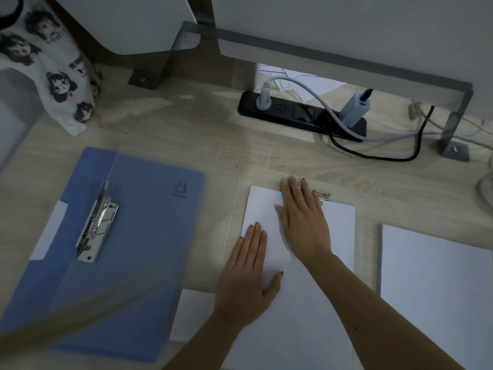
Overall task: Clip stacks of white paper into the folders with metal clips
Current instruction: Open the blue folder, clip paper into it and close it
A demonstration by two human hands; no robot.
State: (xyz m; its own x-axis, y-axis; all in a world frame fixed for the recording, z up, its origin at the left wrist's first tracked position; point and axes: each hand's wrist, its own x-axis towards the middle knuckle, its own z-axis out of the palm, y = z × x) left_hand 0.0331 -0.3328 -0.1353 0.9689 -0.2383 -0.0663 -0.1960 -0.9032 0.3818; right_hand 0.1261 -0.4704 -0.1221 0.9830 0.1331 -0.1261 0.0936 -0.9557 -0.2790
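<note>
A blue folder point(138, 236) lies open on the left of the desk, its metal clip point(97, 225) bare of paper. In the middle, a stack of white paper point(338, 231) rests in a clear folder whose edge point(230, 217) shows at its left. My left hand point(248, 279) lies flat on the paper's left side, fingers together. My right hand point(302, 222) presses flat near the top of the sheet, fingertips at the folder's metal clip point(321, 195), which is partly hidden beneath them. Another stack of white paper point(437, 295) sits at the right.
A black power strip point(301, 116) with plugs and trailing cables lies at the back of the wooden desk point(213, 145). A printed cloth bag point(50, 65) stands at the back left. A metal stand foot point(453, 150) sits at the back right. A small white sheet point(190, 313) pokes out below the blue folder.
</note>
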